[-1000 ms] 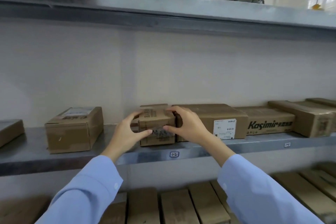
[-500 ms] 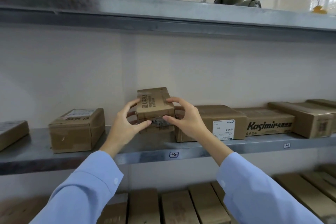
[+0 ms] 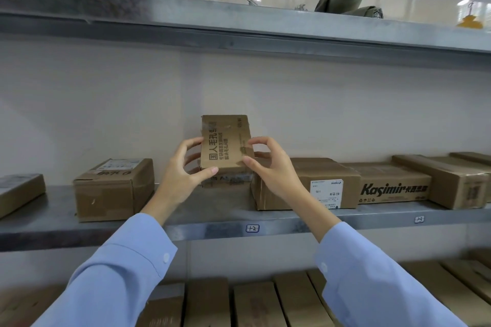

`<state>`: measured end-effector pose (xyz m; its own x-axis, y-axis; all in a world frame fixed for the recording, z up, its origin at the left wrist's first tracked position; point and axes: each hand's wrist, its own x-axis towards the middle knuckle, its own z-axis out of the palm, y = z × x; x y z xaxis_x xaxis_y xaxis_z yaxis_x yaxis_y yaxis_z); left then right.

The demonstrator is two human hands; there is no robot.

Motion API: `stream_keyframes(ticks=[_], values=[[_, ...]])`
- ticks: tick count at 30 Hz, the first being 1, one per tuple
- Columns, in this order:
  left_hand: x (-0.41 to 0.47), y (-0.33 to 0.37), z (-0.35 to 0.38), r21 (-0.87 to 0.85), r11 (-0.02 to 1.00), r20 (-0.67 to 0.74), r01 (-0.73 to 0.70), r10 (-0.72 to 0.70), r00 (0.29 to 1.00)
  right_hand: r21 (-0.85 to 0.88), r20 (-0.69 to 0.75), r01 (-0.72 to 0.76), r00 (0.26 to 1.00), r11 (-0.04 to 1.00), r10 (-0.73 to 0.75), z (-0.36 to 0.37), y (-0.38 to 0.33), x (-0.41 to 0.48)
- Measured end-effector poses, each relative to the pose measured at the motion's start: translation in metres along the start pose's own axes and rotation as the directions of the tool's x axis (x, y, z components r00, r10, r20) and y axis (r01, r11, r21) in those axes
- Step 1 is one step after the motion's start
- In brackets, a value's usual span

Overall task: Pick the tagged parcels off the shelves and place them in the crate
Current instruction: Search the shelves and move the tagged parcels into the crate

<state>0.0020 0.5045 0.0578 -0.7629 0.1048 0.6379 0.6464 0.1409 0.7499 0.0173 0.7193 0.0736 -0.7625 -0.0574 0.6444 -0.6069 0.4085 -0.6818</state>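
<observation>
Just above the middle shelf [image 3: 212, 229], near its front edge and over the small aisle tag [image 3: 252, 228], you hold a small cardboard parcel [image 3: 225, 141] tipped so its printed top faces you. Your left hand [image 3: 183, 175] grips the left side, thumb pressed under the lower front corner and fingers curled behind. Your right hand [image 3: 271, 170] pinches the right edge between thumb and forefinger, the other fingers tucked at the back. The parcel hangs clear of the white-labelled carton [image 3: 305, 183] just to its right and well apart from the pen-marked carton [image 3: 114, 188] toward the shelf's left end. It looks light, judging by how little of either hand it takes. The corners seem stiff enough to bear a squeeze, though the corrugated walls appear scuffed and would likely dent under hard thumbs. Tape on the faces may be slick, so bare card at opposite edges looks the safer purchase, with a palm under the base for the carry. No crate is in view.
</observation>
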Motion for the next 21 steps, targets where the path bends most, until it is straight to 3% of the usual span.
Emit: stream_keyframes(ticks=[10,16,21], values=[[0.001,0.006,0.0,0.096,0.995,0.003,0.01,-0.01,1.0,0.056,0.045,0.008,0.999,0.998,-0.011,0.0,0.0,0.004],[-0.004,0.012,0.003,-0.02,0.997,-0.034,0.077,-0.078,0.996,0.011,0.034,-0.016,0.999,1.0,0.015,0.004,-0.003,0.007],[-0.007,0.014,0.006,0.003,0.998,-0.049,0.06,-0.059,0.997,-0.024,0.058,-0.006,0.998,1.0,0.008,0.009,-0.004,0.006]])
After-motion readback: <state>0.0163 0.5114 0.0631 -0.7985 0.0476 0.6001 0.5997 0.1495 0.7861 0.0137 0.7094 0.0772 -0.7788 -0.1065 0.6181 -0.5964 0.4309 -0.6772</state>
